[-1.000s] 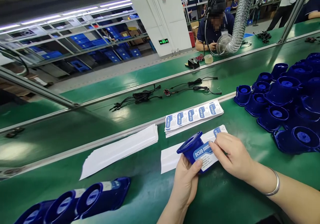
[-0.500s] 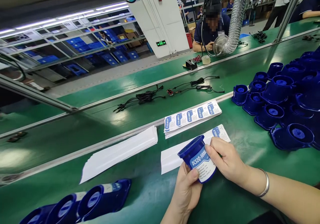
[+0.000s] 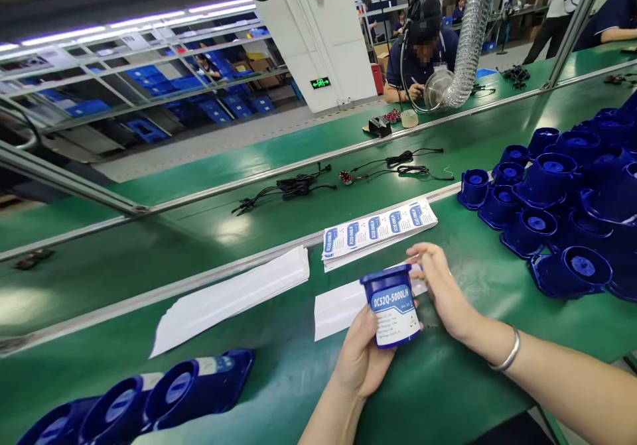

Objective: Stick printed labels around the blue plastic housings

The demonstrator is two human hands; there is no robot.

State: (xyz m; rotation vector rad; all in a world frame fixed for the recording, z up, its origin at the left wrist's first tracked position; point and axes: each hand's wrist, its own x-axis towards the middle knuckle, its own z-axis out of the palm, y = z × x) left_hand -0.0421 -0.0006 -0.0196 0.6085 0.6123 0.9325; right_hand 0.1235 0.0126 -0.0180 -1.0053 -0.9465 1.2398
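The blue plastic horn housing (image 3: pixel 393 306) stands upright at 6 o'clock above the green belt (image 3: pixel 448 392), with a white and blue label. The left hand (image 3: pixel 361 359) grips it. The right hand (image 3: pixel 440 289) is spread open, touching its side. The label's small print is too tiny to read.

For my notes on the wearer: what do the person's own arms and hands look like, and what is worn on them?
Both forearms are bare, with no sleeves or gloves in view. The right hand has a plain silver metal bangle at the wrist. The left hand shows no jewellery or markings.

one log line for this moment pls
left hand: holds labelled blue housing upright | right hand: open beside it, over label sheet | pile of blue housings at right
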